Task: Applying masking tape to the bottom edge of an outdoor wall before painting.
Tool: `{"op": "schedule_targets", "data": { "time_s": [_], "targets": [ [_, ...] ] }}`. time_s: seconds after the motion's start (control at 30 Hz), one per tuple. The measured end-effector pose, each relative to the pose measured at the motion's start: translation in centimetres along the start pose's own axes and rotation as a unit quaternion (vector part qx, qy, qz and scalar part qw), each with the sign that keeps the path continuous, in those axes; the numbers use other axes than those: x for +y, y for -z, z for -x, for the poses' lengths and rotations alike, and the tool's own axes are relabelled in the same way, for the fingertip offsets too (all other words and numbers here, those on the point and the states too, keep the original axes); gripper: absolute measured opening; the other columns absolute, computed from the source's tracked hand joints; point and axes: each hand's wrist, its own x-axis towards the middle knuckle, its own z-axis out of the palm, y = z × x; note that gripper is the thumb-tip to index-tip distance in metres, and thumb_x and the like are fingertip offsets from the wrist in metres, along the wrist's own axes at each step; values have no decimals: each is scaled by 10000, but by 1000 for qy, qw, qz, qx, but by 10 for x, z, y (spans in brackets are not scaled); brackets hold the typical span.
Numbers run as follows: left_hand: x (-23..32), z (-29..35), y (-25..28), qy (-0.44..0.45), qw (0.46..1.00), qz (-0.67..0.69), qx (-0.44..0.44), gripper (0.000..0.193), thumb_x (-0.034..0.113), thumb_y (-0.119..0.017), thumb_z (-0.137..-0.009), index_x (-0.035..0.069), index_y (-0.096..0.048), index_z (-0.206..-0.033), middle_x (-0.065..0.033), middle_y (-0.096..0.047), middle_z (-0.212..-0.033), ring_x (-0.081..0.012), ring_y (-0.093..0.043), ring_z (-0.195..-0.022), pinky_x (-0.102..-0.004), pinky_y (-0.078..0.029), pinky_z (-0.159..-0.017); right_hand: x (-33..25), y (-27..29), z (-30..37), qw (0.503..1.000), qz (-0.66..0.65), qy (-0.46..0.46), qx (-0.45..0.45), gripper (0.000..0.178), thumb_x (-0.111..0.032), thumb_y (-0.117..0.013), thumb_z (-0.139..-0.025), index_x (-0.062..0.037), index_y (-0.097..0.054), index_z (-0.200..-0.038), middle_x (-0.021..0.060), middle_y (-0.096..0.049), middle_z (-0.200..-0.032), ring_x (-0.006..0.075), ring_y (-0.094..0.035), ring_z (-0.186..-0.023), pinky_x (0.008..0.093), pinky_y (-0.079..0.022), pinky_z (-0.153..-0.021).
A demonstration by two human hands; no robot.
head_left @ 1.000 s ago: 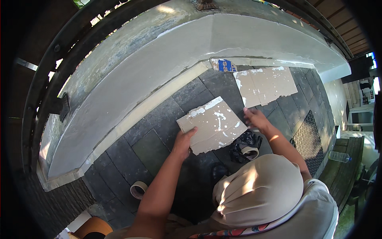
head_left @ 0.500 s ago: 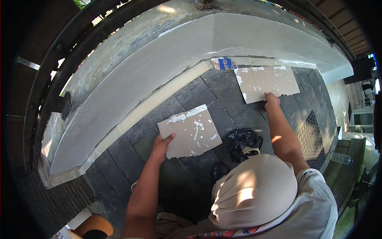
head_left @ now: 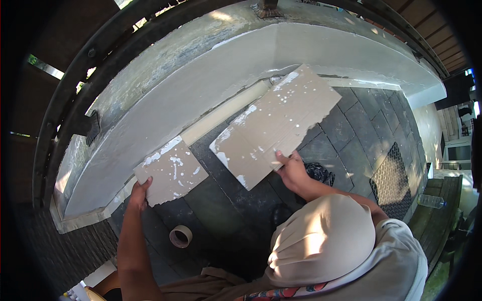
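Note:
My left hand (head_left: pixel 141 191) grips the lower left corner of a small piece of cardboard (head_left: pixel 170 181) spattered with white paint, thumb on top. That piece tilts over the pale strip at the foot of the curved wall (head_left: pixel 201 80). A larger cardboard sheet (head_left: pixel 276 118), also splashed with white, is pinched at its near edge by my right hand (head_left: pixel 292 171). This sheet slants from the wall's base toward me and covers part of the pale strip (head_left: pixel 226 111). Fingers under both pieces are hidden.
On the dark stone tiles (head_left: pixel 321 150) lie a tape roll (head_left: pixel 181 236) and a crumpled black plastic bag (head_left: pixel 321 174), partly behind my right hand. A textured mat (head_left: pixel 392 183) is at right, near a wooden bench (head_left: pixel 436 220) with a clear bottle (head_left: pixel 432 201). Dark railing (head_left: pixel 125 37) tops the wall.
My left hand has carried the small cardboard left to the wall's base. My right hand has brought the larger sheet left and nearer, turning it; the tape roll now shows fully.

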Motion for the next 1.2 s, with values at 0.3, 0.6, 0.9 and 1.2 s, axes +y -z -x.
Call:
{"op": "schedule_targets", "data": {
  "time_s": [0.3, 0.6, 0.9, 1.2],
  "targets": [
    [-68, 16, 53, -23, 996, 62, 62, 580, 304, -684, -918, 26, -472, -1381, -141, -595, -1285, -275, -593, -1152, -421, -453, -1006, 83, -50, -10, 959, 80, -239, -130, 346, -246, -653, -957, -11, -528, -1177, 145, -631, -1132, 236, -657, -990, 392, -573, -847],
    [-105, 25, 107, -13, 922, -226, 315, 617, 383, -691, -890, -65, -496, -1267, -197, -574, -1239, -333, -574, -1141, -447, -452, -989, -70, -66, -145, 676, 676, 271, -113, 340, -343, -547, -962, -90, -691, -1138, 170, -689, -1109, 374, -636, -1039, 472, -484, -938],
    [-78, 24, 5, -174, 730, -491, 443, 512, 352, -666, -864, -30, -529, -1175, -231, -536, -1180, -419, -487, -1155, -519, -390, -980, -110, 14, -190, 479, 838, 184, 185, 550, -440, -401, -1014, -93, -434, -1440, 161, -428, -1463, 359, -374, -1369, 587, -298, -1101],
    [-68, 11, -93, -341, 758, -529, 171, 387, 230, -602, -910, -35, -533, -1182, -224, -532, -1217, -403, -471, -1180, -490, -352, -1011, -74, -51, -206, 456, 840, 292, -19, 573, -389, -428, -1009, -19, -392, -1445, 133, -454, -1402, 302, -417, -1309, 505, -363, -1038]
  ]
}}
